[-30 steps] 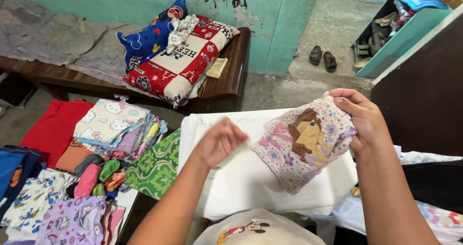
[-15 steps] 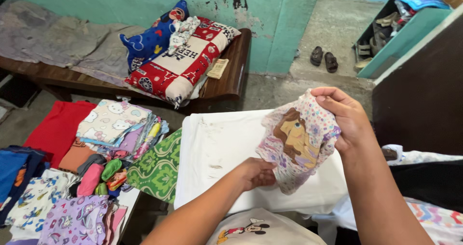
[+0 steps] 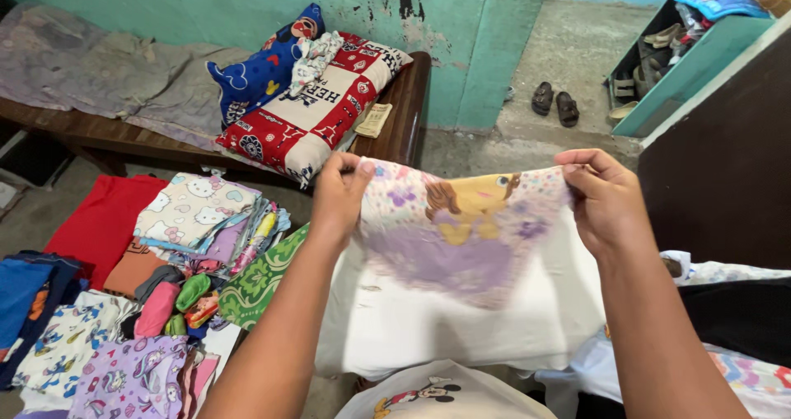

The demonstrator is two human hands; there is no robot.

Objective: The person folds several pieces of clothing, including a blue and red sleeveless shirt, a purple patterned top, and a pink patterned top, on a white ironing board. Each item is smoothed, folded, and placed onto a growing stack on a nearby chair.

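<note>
I hold a small child's garment (image 3: 461,225), white with purple flowers and a cartoon figure, stretched flat in the air between both hands. My left hand (image 3: 339,196) pinches its upper left corner. My right hand (image 3: 606,201) pinches its upper right corner. The garment hangs above a white padded board (image 3: 387,328) in front of me.
Left of the board lie a green patterned cloth (image 3: 257,283) and a pile of folded children's clothes (image 3: 194,213), with more clothes (image 3: 124,369) below. A wooden bench (image 3: 395,131) with pillows (image 3: 317,98) stands against the teal wall. A dark cabinet (image 3: 725,163) is at right.
My left hand rose from the board, took the garment's lower edge, then lifted it to the left. The bunched garment is now spread wide between both hands.
</note>
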